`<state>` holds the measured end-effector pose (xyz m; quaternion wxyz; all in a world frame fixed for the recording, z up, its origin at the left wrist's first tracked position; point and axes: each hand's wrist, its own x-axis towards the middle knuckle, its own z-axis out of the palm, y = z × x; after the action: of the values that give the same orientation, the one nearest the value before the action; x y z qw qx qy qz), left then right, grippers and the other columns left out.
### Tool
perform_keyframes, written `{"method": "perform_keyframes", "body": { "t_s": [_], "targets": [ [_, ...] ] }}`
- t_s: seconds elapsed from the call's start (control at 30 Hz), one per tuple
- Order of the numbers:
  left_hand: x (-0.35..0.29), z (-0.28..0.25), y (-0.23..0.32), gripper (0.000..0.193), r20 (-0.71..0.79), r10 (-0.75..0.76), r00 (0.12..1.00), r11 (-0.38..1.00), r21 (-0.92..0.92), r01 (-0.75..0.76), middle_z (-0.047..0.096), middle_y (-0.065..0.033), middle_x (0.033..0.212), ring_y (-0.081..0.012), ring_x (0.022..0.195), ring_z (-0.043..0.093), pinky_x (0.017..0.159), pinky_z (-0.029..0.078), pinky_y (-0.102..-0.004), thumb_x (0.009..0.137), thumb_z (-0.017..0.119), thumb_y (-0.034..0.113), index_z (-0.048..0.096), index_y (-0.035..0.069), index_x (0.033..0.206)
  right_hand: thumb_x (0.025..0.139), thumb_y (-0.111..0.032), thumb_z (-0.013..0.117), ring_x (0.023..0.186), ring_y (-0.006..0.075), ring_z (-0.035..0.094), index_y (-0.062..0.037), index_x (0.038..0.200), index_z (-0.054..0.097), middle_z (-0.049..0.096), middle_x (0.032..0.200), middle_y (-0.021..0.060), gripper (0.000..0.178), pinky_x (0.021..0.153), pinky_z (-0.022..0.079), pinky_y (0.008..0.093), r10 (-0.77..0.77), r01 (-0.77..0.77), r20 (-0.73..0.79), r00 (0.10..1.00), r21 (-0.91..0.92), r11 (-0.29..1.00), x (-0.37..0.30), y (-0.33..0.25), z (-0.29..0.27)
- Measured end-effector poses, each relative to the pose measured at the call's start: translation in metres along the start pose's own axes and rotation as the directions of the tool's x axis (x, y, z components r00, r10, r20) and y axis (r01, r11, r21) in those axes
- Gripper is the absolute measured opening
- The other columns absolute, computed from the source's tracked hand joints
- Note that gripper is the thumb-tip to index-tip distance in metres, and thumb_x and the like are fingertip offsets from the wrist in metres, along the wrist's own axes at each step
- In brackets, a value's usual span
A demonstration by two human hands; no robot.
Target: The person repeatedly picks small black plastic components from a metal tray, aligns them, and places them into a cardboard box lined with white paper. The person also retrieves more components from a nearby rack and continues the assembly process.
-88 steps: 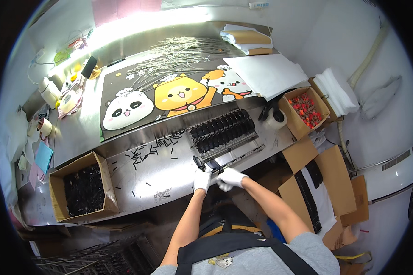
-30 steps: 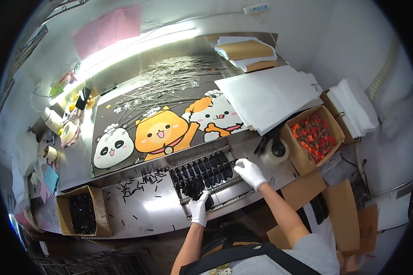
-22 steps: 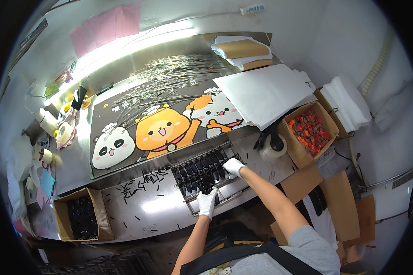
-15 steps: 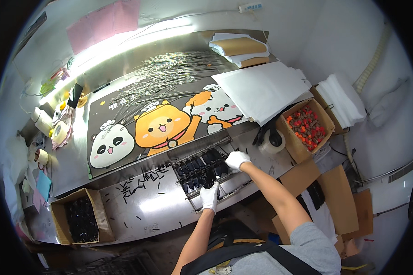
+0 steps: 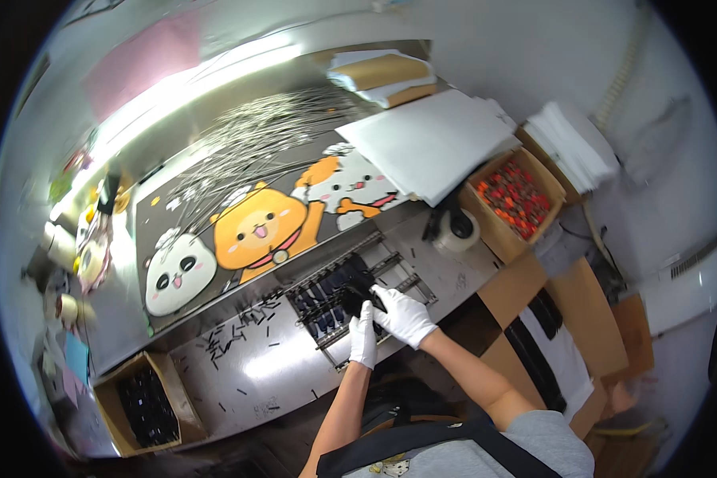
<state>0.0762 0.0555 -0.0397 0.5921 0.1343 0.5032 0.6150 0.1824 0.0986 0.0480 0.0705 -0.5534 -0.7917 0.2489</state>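
Note:
A metal rack [image 5: 413,280] lies at the front of the steel bench, its left part lined with rows of dark, flat, elongated pieces [image 5: 320,293]. My left hand [image 5: 363,338], in a white glove, is closed around a bunch of black pieces [image 5: 354,300] above the rack's middle. Beside it my right hand [image 5: 405,315], gloved too, has its fingers closed on the same bunch from the right. The gloves partly hide the bunch, and its exact kind cannot be made out. At the rack's right end the bare rails show.
Small black strips [image 5: 243,323] lie scattered left of the rack. A carton of black parts [image 5: 103,398] stands front left, and a box of red and brown bits [image 5: 474,187] on the right. Behind are a cartoon mat [image 5: 207,231], thin wires [image 5: 255,131] and white sheets [image 5: 430,143].
My right hand has come left from the rack's right end to meet my left hand at the black bunch. Dark pieces formerly at that end no longer lie there. The whole view has shifted.

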Motion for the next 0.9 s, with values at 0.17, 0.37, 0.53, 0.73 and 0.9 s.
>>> {"method": "perform_keyframes", "body": {
  "t_s": [0.17, 0.37, 0.53, 0.73, 0.9],
  "targets": [
    [-0.016, 0.014, -0.022, 0.038, 0.104, -0.171, 0.98, 0.978, -0.098, 0.182, 0.067, -0.0055, 0.109, -0.0153, 0.096, 0.062, 0.084, 0.053, -0.0336, 0.102, 0.061, 0.034, 0.064, 0.0, 0.119, 0.091, -0.038, 0.064, 0.103, 0.0347, 0.068, -0.006, 0.121, 0.061, 0.069, 0.116, 0.0191, 0.044, 0.087, 0.054, 0.0454, 0.076, -0.03, -0.254, 0.964, 0.179, 0.983, -0.04, 0.017, 0.006],
    [-0.064, 0.08, -0.049, 0.037, 0.454, -0.211, 0.866, 0.97, 0.204, 0.13, 0.064, -0.0071, 0.121, -0.0163, 0.108, 0.06, 0.096, 0.048, -0.0311, 0.104, 0.056, 0.025, 0.059, 0.0, 0.13, 0.09, -0.034, 0.068, 0.108, 0.0415, 0.061, 0.001, 0.125, 0.056, 0.063, 0.118, 0.0241, 0.05, 0.094, 0.048, 0.0444, 0.374, -0.221, -0.136, 0.917, 0.607, 0.764, -0.124, 0.098, -0.017],
    [-0.1, 0.192, -0.129, 0.042, 0.606, -0.18, 0.775, 0.736, 0.606, -0.302, 0.066, -0.0161, 0.118, -0.023, 0.109, 0.061, 0.094, 0.048, -0.0364, 0.104, 0.053, 0.028, 0.059, -0.009, 0.122, 0.09, -0.037, 0.067, 0.096, 0.0414, 0.062, 0.0026, 0.11, 0.064, 0.065, 0.099, 0.0237, 0.044, 0.086, 0.048, 0.0455, 0.554, -0.229, -0.345, 0.758, 0.654, 0.721, -0.215, 0.206, -0.043],
    [-0.15, 0.328, -0.337, 0.045, 0.609, -0.485, 0.628, 0.572, 0.764, -0.299, 0.068, -0.0242, 0.113, -0.0286, 0.106, 0.065, 0.092, 0.049, -0.041, 0.102, 0.058, 0.035, 0.058, -0.007, 0.118, 0.091, -0.037, 0.07, 0.091, 0.03, 0.069, -0.0013, 0.113, 0.066, 0.073, 0.099, 0.0166, 0.042, 0.082, 0.052, 0.0389, 0.875, -0.314, -0.137, 0.465, 0.898, 0.307, -0.331, 0.399, -0.043],
    [-0.162, 0.42, -0.488, 0.066, 0.677, -0.488, 0.551, 0.427, 0.736, -0.525, 0.064, -0.0289, 0.126, -0.0373, 0.119, 0.062, 0.103, 0.046, -0.0403, 0.098, 0.06, 0.045, 0.051, -0.008, 0.137, 0.089, -0.046, 0.068, 0.108, 0.0416, 0.066, 0.0043, 0.119, 0.064, 0.07, 0.11, 0.029, 0.058, 0.092, 0.051, 0.0421, 0.985, -0.371, -0.041, 0.165, 0.923, 0.101, -0.377, 0.539, -0.043]
  ]
}}
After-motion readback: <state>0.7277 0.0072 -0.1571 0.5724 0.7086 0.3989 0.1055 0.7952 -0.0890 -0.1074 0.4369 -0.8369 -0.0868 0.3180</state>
